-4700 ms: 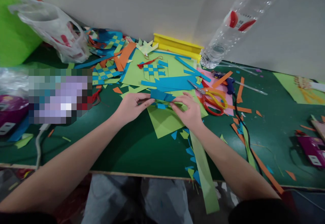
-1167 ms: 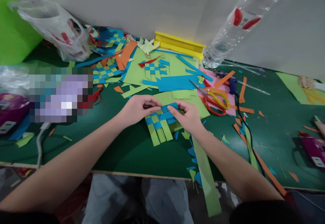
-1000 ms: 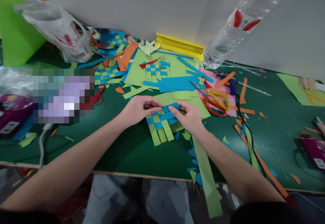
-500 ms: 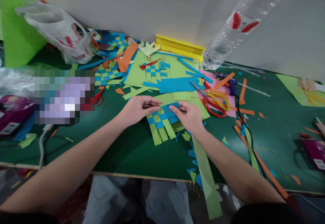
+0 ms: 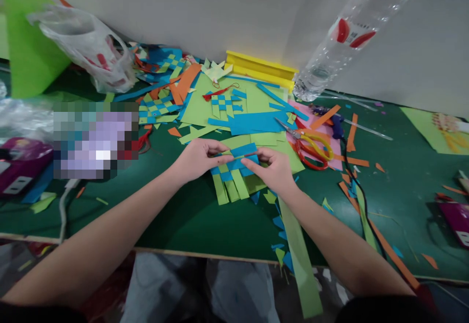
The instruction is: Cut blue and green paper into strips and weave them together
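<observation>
Between my hands is a woven piece of blue and green paper strips [image 5: 230, 172], its green ends hanging toward the table's front edge. My left hand [image 5: 201, 159] pinches its upper left part between thumb and fingers. On the right side, my right hand [image 5: 271, 166] grips the same weave, thumb at a blue strip and fingers behind. A thin reddish line runs across the weave between the hands; what it is cannot be made out. Just behind lies a green sheet [image 5: 289, 154] with scissors [image 5: 311, 147] with red and yellow handles at its right.
A glue gun [image 5: 337, 125] and its black cord lie to the right. A clear bottle [image 5: 330, 52] stands behind. A pixelated device [image 5: 98, 139] with a white cable is at left, near a plastic bag [image 5: 88, 44]. Paper scraps litter the green table [image 5: 176, 220].
The woven piece has tilted, and its upper blue strip now stands higher. My right thumb has moved slightly left and down, and my right fingers have shifted a little.
</observation>
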`<state>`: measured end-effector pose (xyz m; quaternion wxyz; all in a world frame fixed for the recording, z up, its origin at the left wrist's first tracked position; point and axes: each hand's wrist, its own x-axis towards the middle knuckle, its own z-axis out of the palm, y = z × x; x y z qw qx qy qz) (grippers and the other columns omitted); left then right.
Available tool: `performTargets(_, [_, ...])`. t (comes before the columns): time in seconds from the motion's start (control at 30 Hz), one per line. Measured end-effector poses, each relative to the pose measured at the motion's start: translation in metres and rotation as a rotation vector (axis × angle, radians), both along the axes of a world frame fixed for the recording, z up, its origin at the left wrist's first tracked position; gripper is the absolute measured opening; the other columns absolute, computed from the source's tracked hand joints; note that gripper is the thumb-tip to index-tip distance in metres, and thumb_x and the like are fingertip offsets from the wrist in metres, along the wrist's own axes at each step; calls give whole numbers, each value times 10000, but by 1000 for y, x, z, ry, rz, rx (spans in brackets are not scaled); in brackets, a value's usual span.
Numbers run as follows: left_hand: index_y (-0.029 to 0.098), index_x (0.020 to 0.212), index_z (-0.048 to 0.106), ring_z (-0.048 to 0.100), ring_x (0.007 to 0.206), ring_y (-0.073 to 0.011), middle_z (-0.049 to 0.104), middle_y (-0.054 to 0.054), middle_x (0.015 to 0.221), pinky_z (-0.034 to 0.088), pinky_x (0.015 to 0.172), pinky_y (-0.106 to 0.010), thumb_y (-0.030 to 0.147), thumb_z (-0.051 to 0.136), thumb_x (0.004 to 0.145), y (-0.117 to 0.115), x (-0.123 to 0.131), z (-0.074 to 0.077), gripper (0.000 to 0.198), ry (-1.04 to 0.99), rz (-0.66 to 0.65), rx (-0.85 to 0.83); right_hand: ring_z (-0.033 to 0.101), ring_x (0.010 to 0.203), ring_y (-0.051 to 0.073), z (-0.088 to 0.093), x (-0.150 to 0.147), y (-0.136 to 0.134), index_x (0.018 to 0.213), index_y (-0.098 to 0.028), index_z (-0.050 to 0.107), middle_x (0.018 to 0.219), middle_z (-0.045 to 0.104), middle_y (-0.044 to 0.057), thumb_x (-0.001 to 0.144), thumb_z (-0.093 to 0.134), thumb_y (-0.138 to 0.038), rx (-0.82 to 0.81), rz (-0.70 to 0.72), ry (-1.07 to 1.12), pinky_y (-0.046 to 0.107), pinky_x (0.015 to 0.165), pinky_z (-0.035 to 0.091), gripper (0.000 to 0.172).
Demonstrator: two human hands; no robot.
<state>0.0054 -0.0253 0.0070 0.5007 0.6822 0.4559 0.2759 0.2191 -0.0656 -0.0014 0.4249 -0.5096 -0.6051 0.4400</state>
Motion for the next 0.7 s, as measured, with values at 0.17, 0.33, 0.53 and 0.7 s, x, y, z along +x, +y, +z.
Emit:
performTargets(0.17, [182, 889, 764, 692, 714, -182, 761, -39, 819, 560, 640, -261, 481, 756, 723, 0, 0, -1, 342, 23, 10, 24, 717, 761, 185, -1, 0, 2, 838, -221, 736, 826, 763, 36, 760, 753, -428, -20, -9, 21, 345, 725, 598, 222])
performTargets(0.33, [173, 910, 754, 702, 755, -203, 765, -50, 863, 570, 665, -278, 478, 767, 704, 1, 0, -3, 368, 20, 18, 24, 730, 803, 208, -3, 0, 2, 851, -214, 729, 864, 769, 47, 740, 766, -433, -28, -43, 16, 378, 772, 608, 249])
performTargets(0.53, [163, 901, 740, 690, 702, -188, 758, -49, 824, 556, 626, -270, 513, 756, 723, 0, -1, -2, 393, 7, 49, 49, 718, 920, 232, 0, 2, 1, 1015, -220, 679, 944, 759, 63, 720, 785, -457, 10, -132, 21, 383, 800, 600, 393])
performTargets(0.7, [153, 899, 717, 697, 734, -171, 755, -41, 828, 561, 701, -262, 463, 757, 751, -2, -3, -1, 346, -150, 257, 142, 676, 1066, 226, 0, 1, 2, 1157, -246, 615, 1159, 709, 74, 717, 800, -442, 32, -75, 72, 403, 964, 541, 516])
